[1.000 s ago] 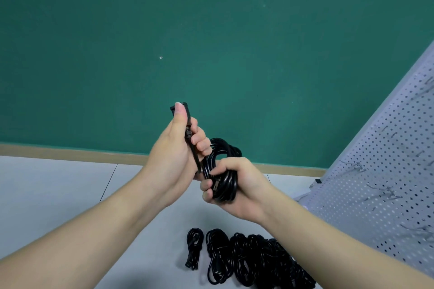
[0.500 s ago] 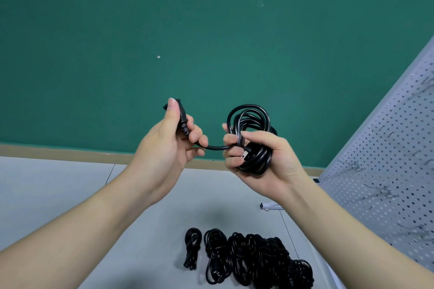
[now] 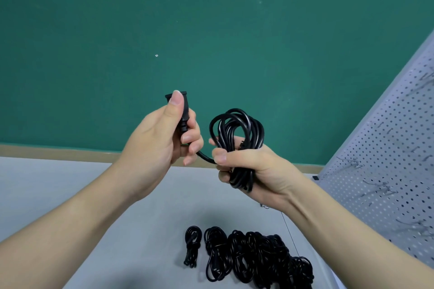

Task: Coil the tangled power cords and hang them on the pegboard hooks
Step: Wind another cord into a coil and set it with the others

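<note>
Above the table, beside the pegboard, I see more cords lying below my right hand gripping the coil, my left hand pinching its plug.

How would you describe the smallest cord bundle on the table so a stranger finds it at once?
Start at the grey table and look near its front edge, where a row of black cord bundles lies. The smallest bundle is at the row's far left, standing slightly apart, thinner than the rest.
</note>
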Action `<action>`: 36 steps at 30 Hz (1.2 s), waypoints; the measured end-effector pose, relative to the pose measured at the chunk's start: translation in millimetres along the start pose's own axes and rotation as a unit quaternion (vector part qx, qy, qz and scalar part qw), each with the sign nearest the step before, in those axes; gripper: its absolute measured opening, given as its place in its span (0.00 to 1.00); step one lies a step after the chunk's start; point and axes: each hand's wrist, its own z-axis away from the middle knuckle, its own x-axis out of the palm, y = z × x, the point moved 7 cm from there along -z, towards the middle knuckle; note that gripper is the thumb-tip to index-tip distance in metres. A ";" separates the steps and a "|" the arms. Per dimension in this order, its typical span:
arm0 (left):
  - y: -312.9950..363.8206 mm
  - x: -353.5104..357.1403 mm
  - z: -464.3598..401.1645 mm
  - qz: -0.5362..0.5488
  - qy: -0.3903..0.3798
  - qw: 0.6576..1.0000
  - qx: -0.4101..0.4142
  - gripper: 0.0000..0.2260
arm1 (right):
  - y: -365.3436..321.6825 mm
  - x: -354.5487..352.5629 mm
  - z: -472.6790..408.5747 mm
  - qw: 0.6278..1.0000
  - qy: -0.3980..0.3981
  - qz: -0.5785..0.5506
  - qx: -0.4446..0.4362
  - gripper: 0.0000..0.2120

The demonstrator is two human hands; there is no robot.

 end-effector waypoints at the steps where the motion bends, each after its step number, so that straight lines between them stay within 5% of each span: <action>1: 0.6 0.5 0.3 0.003 0.000 1.000 0.001 0.22 | 0.0 -2.6 -1.1 1.000 0.008 -0.026 -0.001 0.20; 5: 3.9 -6.2 -2.6 -0.035 0.036 0.999 0.016 0.21 | 6.7 -23.9 -8.2 0.991 0.086 -0.100 0.007 0.13; 8: 15.0 -27.9 -8.3 -0.169 0.096 0.979 0.066 0.19 | 10.4 -49.0 -10.0 0.986 0.142 -0.085 0.021 0.13; 12: 10.5 -40.6 -14.1 -0.411 0.059 0.906 0.081 0.13 | 11.8 -44.8 -8.2 0.990 0.056 -0.119 0.054 0.16; 18: -17.5 -19.8 -9.5 -0.547 -0.061 0.835 0.017 0.12 | 20.5 -16.2 -5.4 0.985 -0.067 -0.124 0.095 0.18; 21: -24.2 -14.1 -9.6 -0.465 -0.106 0.879 -0.017 0.09 | 19.0 -14.4 -5.8 0.983 -0.088 -0.134 0.094 0.17; 24: -28.7 -10.1 -7.9 -0.365 -0.167 0.914 -0.064 0.21 | 15.0 -16.5 -5.4 0.982 -0.093 -0.143 0.085 0.18; 28: -28.4 -7.2 -5.6 -0.151 -0.134 0.973 -0.114 0.35 | 16.0 -24.3 -6.5 0.991 -0.069 -0.079 0.081 0.19; 31: -29.9 0.0 -0.8 -0.018 -0.152 0.971 -0.186 0.41 | 24.9 -29.1 -7.3 0.993 -0.051 -0.017 0.105 0.17; 33: -28.5 -3.4 -4.0 -0.036 -0.156 0.972 -0.175 0.37 | 29.8 -28.0 -6.6 0.991 -0.054 0.016 0.119 0.13; 36: -14.5 -7.1 -10.8 -0.177 -0.144 0.973 -0.046 0.25 | 37.7 -27.1 -3.2 0.984 -0.059 0.084 0.147 0.14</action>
